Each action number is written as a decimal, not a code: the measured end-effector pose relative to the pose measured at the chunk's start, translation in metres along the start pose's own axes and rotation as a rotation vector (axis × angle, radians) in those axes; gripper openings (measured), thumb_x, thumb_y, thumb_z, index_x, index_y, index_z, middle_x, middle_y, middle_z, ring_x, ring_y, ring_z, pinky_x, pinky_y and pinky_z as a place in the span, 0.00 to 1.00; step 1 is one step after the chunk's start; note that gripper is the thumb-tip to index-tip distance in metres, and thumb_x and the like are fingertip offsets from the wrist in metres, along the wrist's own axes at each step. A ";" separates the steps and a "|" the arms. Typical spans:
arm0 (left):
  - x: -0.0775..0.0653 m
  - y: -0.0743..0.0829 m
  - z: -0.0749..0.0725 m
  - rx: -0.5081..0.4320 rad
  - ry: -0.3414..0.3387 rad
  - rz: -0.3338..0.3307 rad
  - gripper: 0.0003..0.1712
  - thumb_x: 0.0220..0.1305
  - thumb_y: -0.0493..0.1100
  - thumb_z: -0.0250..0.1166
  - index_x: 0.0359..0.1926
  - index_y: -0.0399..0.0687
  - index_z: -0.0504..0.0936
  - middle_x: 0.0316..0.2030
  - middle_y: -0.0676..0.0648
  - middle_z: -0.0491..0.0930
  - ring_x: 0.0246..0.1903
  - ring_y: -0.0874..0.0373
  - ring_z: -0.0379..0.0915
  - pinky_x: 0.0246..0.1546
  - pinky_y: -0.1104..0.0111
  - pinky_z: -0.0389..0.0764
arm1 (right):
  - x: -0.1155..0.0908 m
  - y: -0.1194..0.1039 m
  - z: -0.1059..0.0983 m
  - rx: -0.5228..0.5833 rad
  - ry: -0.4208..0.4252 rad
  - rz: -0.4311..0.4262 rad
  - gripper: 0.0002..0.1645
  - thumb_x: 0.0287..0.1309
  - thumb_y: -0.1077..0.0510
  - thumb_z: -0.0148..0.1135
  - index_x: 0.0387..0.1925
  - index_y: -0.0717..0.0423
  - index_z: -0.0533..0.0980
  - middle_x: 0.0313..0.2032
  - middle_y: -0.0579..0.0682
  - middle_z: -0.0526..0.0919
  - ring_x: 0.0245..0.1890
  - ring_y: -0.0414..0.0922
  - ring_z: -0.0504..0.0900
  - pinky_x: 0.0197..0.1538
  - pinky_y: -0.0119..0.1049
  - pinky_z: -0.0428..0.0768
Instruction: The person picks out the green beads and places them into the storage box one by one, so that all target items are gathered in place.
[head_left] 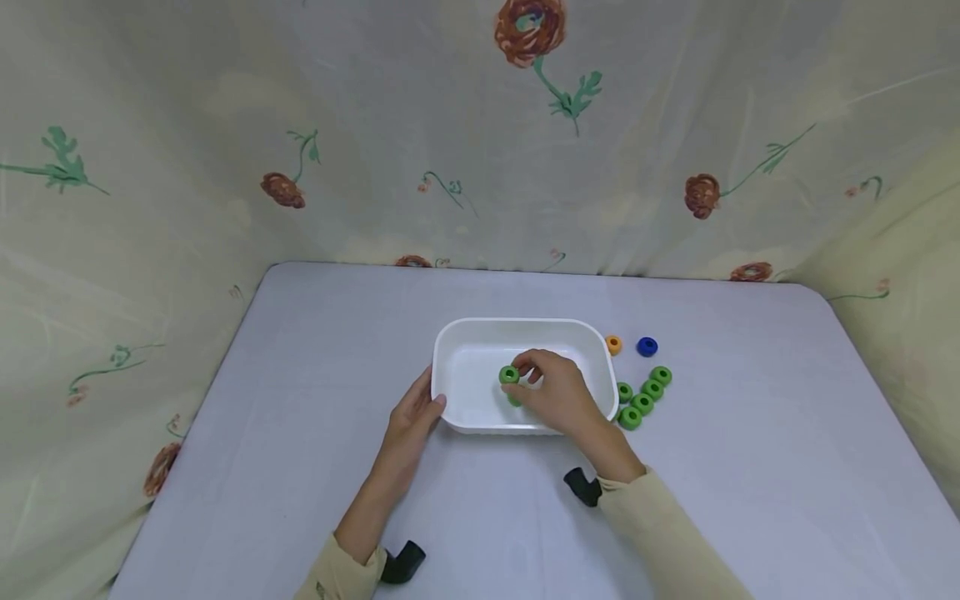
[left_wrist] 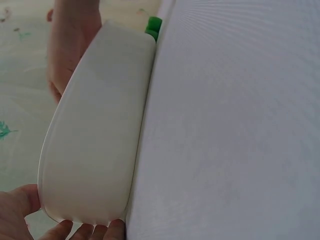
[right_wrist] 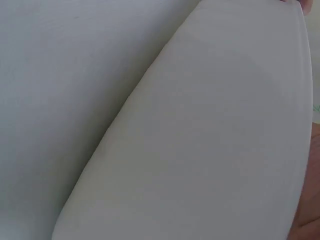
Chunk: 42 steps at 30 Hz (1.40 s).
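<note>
A white plastic tray stands on the table. My left hand grips its left end, thumb at the rim and fingers against the outer wall, as the left wrist view shows. Over the tray's inside, my right hand pinches a green bead with a hole through it between thumb and fingers. Just below that bead another green bead shows in the tray, partly covered by the thumb. In the right wrist view the tray's outer wall hides most of the right hand and the beads.
Right of the tray lie several green beads, some in a slanting row. An orange bead is close by the tray's right end, with a blue bead beside it. Flowered cloth hangs behind the table.
</note>
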<state>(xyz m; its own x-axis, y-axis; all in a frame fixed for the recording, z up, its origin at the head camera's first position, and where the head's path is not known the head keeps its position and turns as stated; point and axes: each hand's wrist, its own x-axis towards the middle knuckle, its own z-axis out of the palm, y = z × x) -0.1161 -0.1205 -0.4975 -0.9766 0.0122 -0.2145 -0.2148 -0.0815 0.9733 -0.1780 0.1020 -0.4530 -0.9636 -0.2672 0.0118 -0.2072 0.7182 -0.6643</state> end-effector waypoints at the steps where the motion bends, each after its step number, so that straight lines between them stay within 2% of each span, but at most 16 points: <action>1: 0.000 0.000 0.000 -0.001 0.000 -0.001 0.35 0.74 0.45 0.57 0.78 0.56 0.57 0.79 0.51 0.53 0.80 0.54 0.47 0.78 0.61 0.59 | 0.002 0.000 0.001 -0.007 -0.012 0.000 0.17 0.56 0.52 0.74 0.46 0.54 0.82 0.40 0.50 0.87 0.42 0.46 0.81 0.47 0.39 0.80; 13: 0.002 0.002 0.002 -0.014 -0.009 0.014 0.34 0.75 0.44 0.56 0.78 0.56 0.58 0.79 0.52 0.53 0.79 0.56 0.48 0.78 0.63 0.60 | 0.013 -0.007 0.007 -0.084 -0.108 0.051 0.17 0.55 0.55 0.74 0.45 0.56 0.83 0.41 0.51 0.89 0.47 0.50 0.84 0.56 0.47 0.82; 19: 0.002 0.003 0.002 -0.013 -0.019 0.022 0.34 0.75 0.44 0.56 0.78 0.55 0.57 0.79 0.51 0.52 0.80 0.55 0.47 0.77 0.64 0.60 | 0.015 -0.007 0.008 -0.110 -0.138 0.056 0.16 0.54 0.54 0.75 0.44 0.55 0.83 0.39 0.50 0.88 0.44 0.47 0.84 0.53 0.45 0.82; 26: 0.000 0.000 0.000 -0.011 0.000 0.009 0.35 0.75 0.44 0.56 0.78 0.56 0.57 0.79 0.52 0.52 0.80 0.55 0.47 0.78 0.62 0.60 | 0.015 -0.006 0.013 -0.132 -0.174 0.053 0.15 0.54 0.55 0.75 0.42 0.54 0.82 0.37 0.48 0.87 0.40 0.44 0.83 0.50 0.43 0.82; 31: 0.000 -0.003 0.000 -0.003 0.002 -0.007 0.35 0.75 0.44 0.56 0.78 0.56 0.57 0.79 0.51 0.52 0.80 0.55 0.47 0.78 0.63 0.60 | 0.013 -0.007 0.014 -0.146 -0.189 0.066 0.14 0.53 0.56 0.75 0.41 0.54 0.82 0.38 0.48 0.86 0.40 0.44 0.82 0.50 0.43 0.82; 42: 0.002 -0.003 0.000 0.001 -0.004 0.007 0.34 0.75 0.44 0.56 0.78 0.56 0.57 0.79 0.52 0.53 0.79 0.55 0.48 0.77 0.63 0.60 | 0.011 -0.005 0.009 -0.129 -0.220 0.071 0.14 0.55 0.56 0.74 0.42 0.54 0.82 0.39 0.48 0.86 0.41 0.45 0.82 0.51 0.43 0.82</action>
<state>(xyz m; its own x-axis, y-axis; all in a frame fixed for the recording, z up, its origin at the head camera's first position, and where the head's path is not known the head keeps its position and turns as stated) -0.1171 -0.1199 -0.5006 -0.9781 0.0156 -0.2076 -0.2082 -0.0805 0.9748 -0.1860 0.0895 -0.4563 -0.9193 -0.3368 -0.2038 -0.1741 0.8122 -0.5568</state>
